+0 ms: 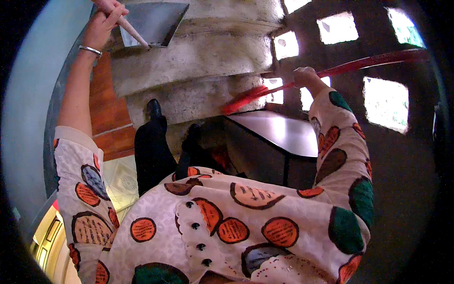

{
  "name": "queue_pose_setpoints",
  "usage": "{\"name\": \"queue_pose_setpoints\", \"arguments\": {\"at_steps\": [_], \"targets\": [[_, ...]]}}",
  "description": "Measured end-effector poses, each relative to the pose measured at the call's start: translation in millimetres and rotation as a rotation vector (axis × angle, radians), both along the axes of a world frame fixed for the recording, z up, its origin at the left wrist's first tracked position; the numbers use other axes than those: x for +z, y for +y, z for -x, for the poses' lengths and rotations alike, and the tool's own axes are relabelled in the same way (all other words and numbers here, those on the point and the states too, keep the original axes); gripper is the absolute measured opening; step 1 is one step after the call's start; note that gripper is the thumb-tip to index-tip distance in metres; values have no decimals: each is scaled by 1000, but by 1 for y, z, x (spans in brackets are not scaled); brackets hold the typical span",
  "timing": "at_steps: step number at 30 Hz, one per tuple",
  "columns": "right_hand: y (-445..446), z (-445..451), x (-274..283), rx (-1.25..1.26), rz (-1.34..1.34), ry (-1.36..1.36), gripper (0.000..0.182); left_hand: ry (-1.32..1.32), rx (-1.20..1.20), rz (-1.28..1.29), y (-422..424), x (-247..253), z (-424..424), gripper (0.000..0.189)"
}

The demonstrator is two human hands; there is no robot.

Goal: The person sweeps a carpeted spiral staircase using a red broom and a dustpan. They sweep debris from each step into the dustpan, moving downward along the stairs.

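My left hand grips the pale handle of a metal dustpan, whose pan lies over a concrete step at the top left. On the right, my right hand is closed round the red handle of a broom, which slants up to the right. The broom's red bristles touch or hover just over a lower step; the contact is too blurred to tell.
Worn concrete steps rise before me. A glossy-topped cabinet or table stands by my right leg. Beyond it is a dark wall with square openings. Brown floor tiles and a pale blue wall lie to the left.
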State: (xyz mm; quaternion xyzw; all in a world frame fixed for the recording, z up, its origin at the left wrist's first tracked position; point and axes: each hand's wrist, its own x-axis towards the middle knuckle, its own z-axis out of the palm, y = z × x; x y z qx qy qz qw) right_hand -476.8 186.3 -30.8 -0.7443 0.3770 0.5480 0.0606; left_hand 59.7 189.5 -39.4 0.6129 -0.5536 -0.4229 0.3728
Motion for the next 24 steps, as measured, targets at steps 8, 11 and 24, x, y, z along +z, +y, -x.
{"name": "queue_pose_setpoints", "arguments": {"at_steps": [8,11,24], "targets": [[-36,-3,-39,260,-58,-133,13,14,-55,46,0,-5,4,25],[-25,-14,-33,143,-71,-179,13,-109,-49,28,6,-5,-7,25],[-3,-19,-17,251,57,-277,21,-180,-41,63,6,10,6,24]]}}
